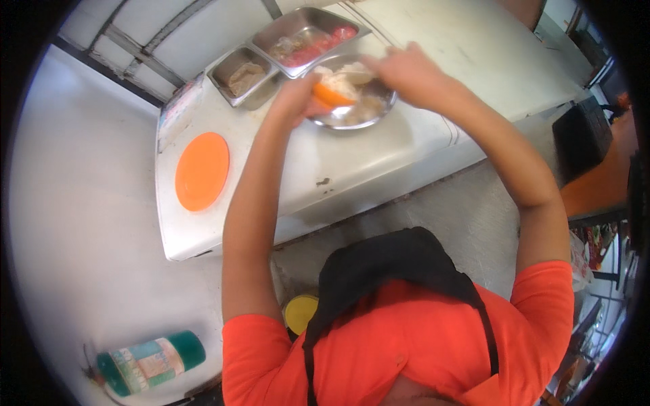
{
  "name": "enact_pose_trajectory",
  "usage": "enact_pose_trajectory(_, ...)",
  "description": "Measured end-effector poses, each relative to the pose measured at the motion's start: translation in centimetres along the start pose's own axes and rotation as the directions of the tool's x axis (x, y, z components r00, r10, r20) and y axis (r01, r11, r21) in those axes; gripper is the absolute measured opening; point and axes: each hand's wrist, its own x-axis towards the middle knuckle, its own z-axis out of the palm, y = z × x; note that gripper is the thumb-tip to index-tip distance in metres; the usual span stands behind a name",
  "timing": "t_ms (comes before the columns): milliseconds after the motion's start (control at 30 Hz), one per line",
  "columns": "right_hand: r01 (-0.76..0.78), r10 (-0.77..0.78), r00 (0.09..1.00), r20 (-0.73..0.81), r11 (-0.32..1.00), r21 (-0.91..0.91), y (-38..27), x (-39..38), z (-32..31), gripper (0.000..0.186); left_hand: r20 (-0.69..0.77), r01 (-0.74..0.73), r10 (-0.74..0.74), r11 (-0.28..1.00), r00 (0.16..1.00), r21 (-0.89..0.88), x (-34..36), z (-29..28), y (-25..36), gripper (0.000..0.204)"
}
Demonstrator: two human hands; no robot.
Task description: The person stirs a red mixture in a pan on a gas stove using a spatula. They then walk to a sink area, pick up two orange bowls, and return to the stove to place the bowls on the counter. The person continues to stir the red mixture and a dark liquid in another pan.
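My left hand [298, 100] is closed on the edge of an orange dish [333, 95], which it holds over a round metal bowl [359, 124]. White food [336, 82] sits heaped at the dish. Across the bowl, my right hand [410, 76] has its fingers curled over the far right rim; a spoon-like shape seems to run from it to the food, but blur hides what it grips. Pale food also lies in the bottom of the bowl.
Behind the bowl stand a large steel pan [308, 40] with red and pale food and a smaller steel pan [244, 76] with brownish food. An orange plate [203, 171] lies on the white counter [325, 162] at left. A green bottle [150, 362] is at lower left.
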Motion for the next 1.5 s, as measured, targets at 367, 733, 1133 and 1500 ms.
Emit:
enact_pose_trajectory(367,-0.08,0.244,0.955,-0.172,0.765,0.639,2.9,-2.5,3.4,0.035,-0.107,-0.217,0.205,0.969,0.973,-0.121,-4.0,2.0,-1.5,0.04)
enact_pose_trajectory(733,-0.117,0.398,0.917,-0.027,0.334,0.935,-0.1,-0.9,5.7,0.025,-0.119,-0.327,0.306,0.908,0.945,-0.262,-3.9,4.5,-1.2,0.041)
enact_pose_trajectory(1133,-0.017,0.296,0.952,-0.081,0.314,0.949,2.4,1.0,2.3,0.026,-0.069,-0.292,0.301,0.802,0.951,-0.521,-2.6,2.4,-0.3,0.04)
enact_pose_trajectory(1500,-0.176,0.387,0.909,-0.154,0.692,0.7,4.8,-2.3,-2.0,0.026,-0.138,-0.417,0.409,0.741,0.902,-0.526,-6.2,-0.2,-3.6,0.041)
